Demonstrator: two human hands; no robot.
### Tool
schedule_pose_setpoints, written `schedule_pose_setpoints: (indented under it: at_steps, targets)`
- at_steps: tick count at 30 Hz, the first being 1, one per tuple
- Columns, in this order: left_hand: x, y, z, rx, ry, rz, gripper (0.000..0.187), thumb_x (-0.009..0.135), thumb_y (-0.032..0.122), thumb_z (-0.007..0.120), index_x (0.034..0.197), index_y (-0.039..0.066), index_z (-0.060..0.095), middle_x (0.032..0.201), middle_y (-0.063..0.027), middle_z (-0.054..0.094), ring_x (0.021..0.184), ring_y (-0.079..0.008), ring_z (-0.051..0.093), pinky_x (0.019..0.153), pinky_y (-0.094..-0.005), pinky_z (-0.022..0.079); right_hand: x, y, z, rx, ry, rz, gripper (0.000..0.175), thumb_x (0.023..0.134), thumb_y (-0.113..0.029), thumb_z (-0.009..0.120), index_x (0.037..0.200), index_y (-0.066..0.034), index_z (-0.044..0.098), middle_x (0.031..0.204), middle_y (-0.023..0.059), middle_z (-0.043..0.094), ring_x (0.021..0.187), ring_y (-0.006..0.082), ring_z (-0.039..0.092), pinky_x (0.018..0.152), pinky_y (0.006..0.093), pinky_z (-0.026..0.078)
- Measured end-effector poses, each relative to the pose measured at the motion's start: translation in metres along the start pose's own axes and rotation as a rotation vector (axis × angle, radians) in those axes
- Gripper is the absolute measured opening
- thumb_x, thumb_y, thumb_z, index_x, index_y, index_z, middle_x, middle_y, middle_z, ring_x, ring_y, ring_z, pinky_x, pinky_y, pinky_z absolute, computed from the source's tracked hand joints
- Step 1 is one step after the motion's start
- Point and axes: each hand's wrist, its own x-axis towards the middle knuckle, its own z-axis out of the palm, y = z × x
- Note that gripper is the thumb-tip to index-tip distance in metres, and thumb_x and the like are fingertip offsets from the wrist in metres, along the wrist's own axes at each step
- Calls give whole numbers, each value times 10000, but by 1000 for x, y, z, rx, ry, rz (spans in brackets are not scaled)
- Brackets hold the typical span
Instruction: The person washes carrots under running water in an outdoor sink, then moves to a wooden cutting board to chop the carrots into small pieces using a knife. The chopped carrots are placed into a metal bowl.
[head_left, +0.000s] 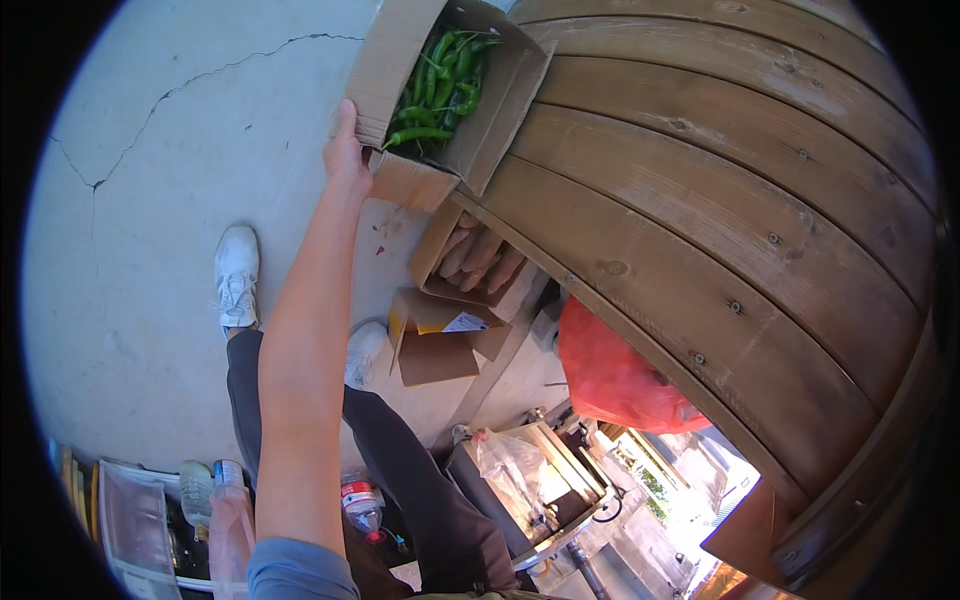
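Observation:
My left hand (348, 159) grips the near left corner of an open cardboard box (499, 120). The thumb lies along its outer side and the other fingers are hidden. Inside the box is a heap of long green chili peppers (444, 86). One flap (412, 180) hangs down at the near end. The box is at the left edge of a wooden plank tabletop (675, 195); whether it rests on the planks or is held beside them, I cannot tell. My right hand is out of view.
Beneath the table edge, a cardboard box (435, 251) holds brown elongated roots (480, 259). Beside it stands an open carton (439, 356). A red plastic bag (615, 367) bulges under the table. Bottles (196, 491) and a clear bin (135, 517) sit behind me on the cracked concrete floor (150, 262).

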Motion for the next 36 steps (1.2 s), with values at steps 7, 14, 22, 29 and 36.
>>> schedule_pose_setpoints:
  at_steps: [7, 14, 22, 29, 36]
  targets:
    - [-80, -63, -131, 236, 130, 228, 400, 976, 358, 695, 1198, 34, 622, 1087, -40, 631, 963, -132, 555, 902, -271, 447, -3, -18, -3, -66, -24, 10, 277, 1066, -233, 481, 1207, 0, 531, 882, 104, 570, 643, 207, 564, 503, 300, 507]
    - [-190, -234, -291, 1212, -103, -87, 437, 752, 155, 753, 1142, -11, 649, 1172, -221, 661, 1092, -373, 636, 935, -445, 502, 8, -27, 2, -117, -74, -8, 261, 1064, -232, 486, 1196, -11, 532, 850, 88, 556, 612, 192, 544, 481, 288, 487]
    - [-203, -230, -261, 1569, -199, 23, 272, 893, 269, 697, 1006, 21, 708, 1001, -247, 691, 993, -450, 643, 849, -541, 511, 7, -23, -6, -130, -66, -16, 243, 1062, -230, 493, 1182, -24, 533, 812, 70, 540, 576, 175, 520, 455, 275, 463]
    - [-171, -200, -272, 1747, -576, 127, 252, 939, 271, 630, 943, 33, 712, 903, -241, 697, 874, -462, 656, 769, -544, 517, 6, -28, -10, -105, -96, -16, 227, 1060, -229, 499, 1170, -35, 534, 780, 54, 526, 545, 160, 499, 433, 264, 442]
    - [-107, 10, -231, 1742, -875, 128, 277, 921, 243, 624, 871, -28, 653, 792, -265, 627, 736, -451, 598, 663, -493, 462, -4, -35, -19, -38, -123, -17, 211, 1058, -228, 505, 1159, -46, 535, 747, 39, 512, 513, 145, 478, 410, 253, 422]
